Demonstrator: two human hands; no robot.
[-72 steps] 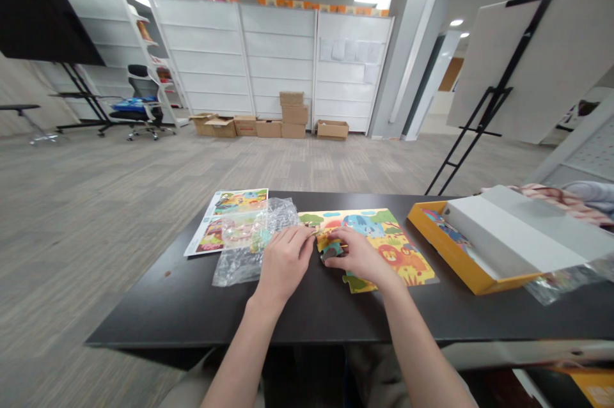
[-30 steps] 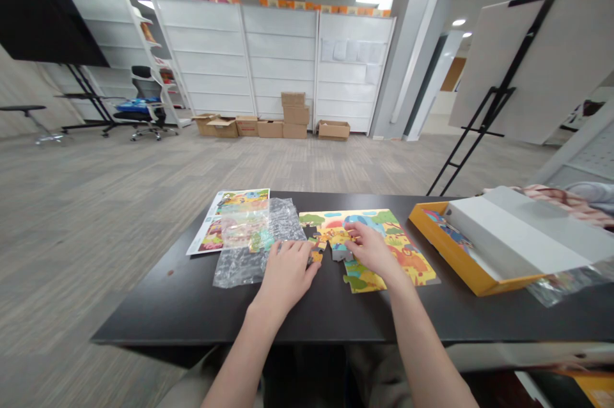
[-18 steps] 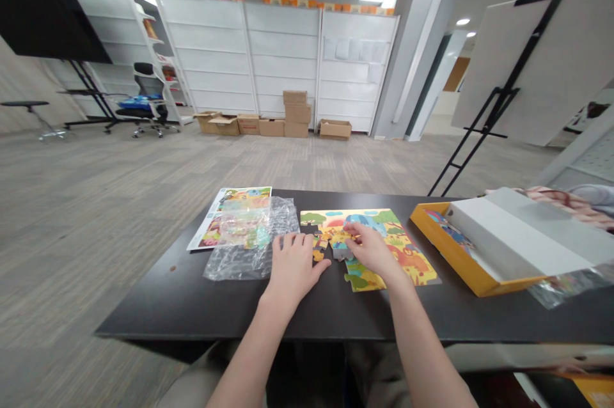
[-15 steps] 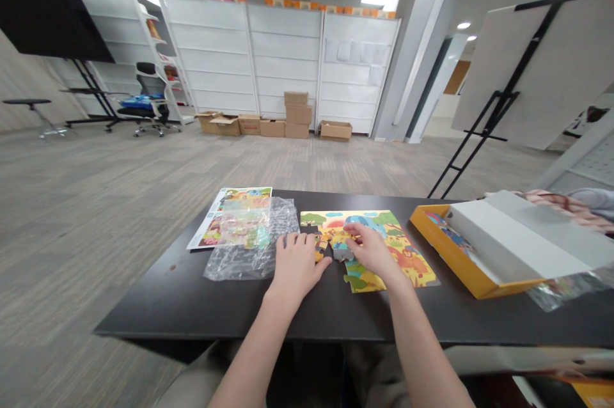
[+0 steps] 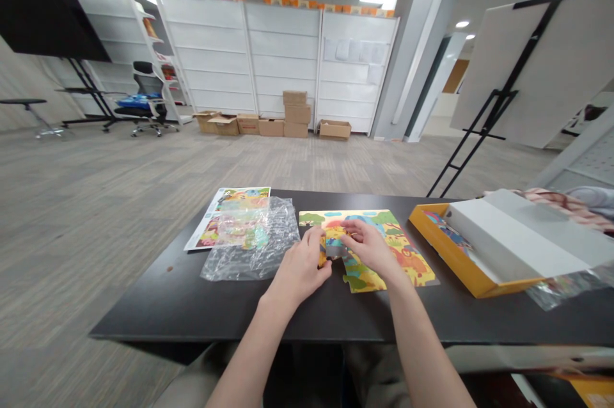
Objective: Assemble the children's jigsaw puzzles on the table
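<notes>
Black table (image 5: 192, 306); puzzle section (image 5: 334, 242) between left fingers (image 5: 314, 237) and right fingers (image 5: 355, 227).

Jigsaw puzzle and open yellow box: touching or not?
Apart. The head view shows a strip of dark tabletop between the right edge of the jigsaw puzzle and the yellow box.

From here I see the puzzle (image 5: 407, 243) on the table (image 5: 192, 306), between the bag (image 5: 230, 265), left, and the box (image 5: 453, 256), right.

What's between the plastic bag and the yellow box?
The partly assembled puzzle, plus the left hand and right hand; the head view shows it.
</notes>
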